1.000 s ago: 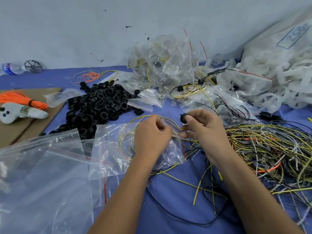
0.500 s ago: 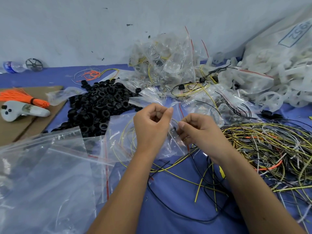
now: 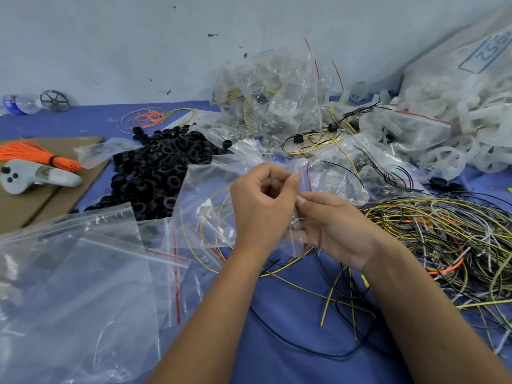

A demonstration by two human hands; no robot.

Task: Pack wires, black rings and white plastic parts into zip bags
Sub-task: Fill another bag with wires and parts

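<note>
Nearest of all, a heap of empty zip bags (image 3: 69,273) lies flat at the lower left, so plenty of packing looks to remain. Just past it, both hands work at one bag (image 3: 210,206) held above the blue table (image 3: 291,328): the left hand (image 3: 263,206) has its fingers curled and pinches the bag's open edge, while the right hand (image 3: 329,225) pinches the plastic just beside it. Yellow wire (image 3: 219,217) is coiled inside this bag, yet some of it trails out onto the table, so I judge this bag half filled and not sealed. To the right, a big tangle of loose wires (image 3: 443,231) waits. Further back sits the pile of black rings (image 3: 160,167), unpacked, and the white plastic parts (image 3: 457,139) spill from a sack at the far right. Against the wall, a mound of filled bags (image 3: 277,87) shows what is done.
</note>
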